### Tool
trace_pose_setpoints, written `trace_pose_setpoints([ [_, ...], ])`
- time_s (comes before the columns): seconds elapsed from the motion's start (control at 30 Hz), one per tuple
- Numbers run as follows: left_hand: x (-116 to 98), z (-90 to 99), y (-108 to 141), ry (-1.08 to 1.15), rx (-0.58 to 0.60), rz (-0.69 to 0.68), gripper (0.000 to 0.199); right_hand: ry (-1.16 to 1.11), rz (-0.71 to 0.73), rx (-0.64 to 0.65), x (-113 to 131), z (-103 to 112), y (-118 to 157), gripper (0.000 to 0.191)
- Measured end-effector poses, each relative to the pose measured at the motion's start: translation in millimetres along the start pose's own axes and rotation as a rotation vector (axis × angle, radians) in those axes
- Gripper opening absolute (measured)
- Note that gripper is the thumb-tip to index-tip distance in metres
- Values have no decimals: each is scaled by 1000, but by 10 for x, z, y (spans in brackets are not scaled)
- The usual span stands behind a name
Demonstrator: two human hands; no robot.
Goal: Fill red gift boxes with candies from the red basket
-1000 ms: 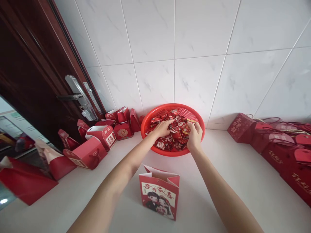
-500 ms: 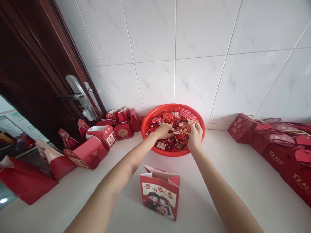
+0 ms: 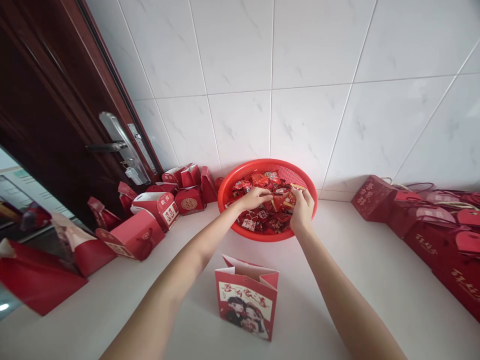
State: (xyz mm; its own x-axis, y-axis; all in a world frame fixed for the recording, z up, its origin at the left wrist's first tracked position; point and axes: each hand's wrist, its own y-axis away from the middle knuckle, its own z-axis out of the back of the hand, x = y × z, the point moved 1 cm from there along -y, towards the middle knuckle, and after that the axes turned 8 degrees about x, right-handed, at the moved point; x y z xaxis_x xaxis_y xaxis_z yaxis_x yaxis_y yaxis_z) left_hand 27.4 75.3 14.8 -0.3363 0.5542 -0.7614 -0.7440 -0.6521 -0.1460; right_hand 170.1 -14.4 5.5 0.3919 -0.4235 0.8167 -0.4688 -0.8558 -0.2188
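"Red and gold at the right grip. Clamped on what?"

"Right hand (image 3: 301,212) has thumb and fingers together on a gold-edged packet (image 3: 297,187). Whether more are tucked behind the fingers, can't tell."

"Left?"

"Left hand (image 3: 252,199) comes in palm down, fingers bunched, tips at the edge of a red packet (image 3: 279,201) lying between the two hands. Pinched or only touching, can't tell."

"Where's the rest of the stuff?"

"Under both hands: a pile of wrapped sweets (image 3: 258,179), mostly red, some with white labels. All inside a round red plastic basket (image 3: 262,239), mesh sides, right up near the wall. Right wrist crosses its near rim."

"Closer to the person?"

"One paper box (image 3: 246,305), upright on the white table (image 3: 311,310), between the forearms. Top unfolded, flaps up. Front shows a cartoon couple and red lettering. Well clear of both hands."

"Left side?"

"Cluster of red gift boxes (image 3: 131,234), mixed shapes, some tops gaping. One small box (image 3: 190,201) carries a round gold emblem. Behind them a dark wood door (image 3: 45,100), metal handle (image 3: 107,147), keys (image 3: 132,173) in the lock."

"Right side?"

"Row of dark red bags (image 3: 420,240) with cord handles, gold print. A tilted red box (image 3: 372,198) sits at the basket end. Backdrop: white marbled tile wall (image 3: 232,45)."
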Motion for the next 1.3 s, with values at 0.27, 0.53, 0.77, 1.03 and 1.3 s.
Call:
trace_pose_setpoints([
  [0.27, -37, 30, 27, 91, -42, -17, 43, 2, 8, 21, 7, -5, 2, 17],
  [0.53, 18, 54, 4, 67, -68, -34, 40, 11, -11, 22, 19, -12, 8, 16],
  [0.77, 12, 65, 21, 17, -54, -19, 45, 32, 8, 11, 15, -16, 5, 18],
  [1.03, -17, 23, 19, -33, -38, 47, 21, 3, -12, -13, 18, -25, 1, 13],
  [1.3, 23, -29, 41, -170, 81, 13, 21, 12, -22, -20, 8, -17, -11, 13],
])
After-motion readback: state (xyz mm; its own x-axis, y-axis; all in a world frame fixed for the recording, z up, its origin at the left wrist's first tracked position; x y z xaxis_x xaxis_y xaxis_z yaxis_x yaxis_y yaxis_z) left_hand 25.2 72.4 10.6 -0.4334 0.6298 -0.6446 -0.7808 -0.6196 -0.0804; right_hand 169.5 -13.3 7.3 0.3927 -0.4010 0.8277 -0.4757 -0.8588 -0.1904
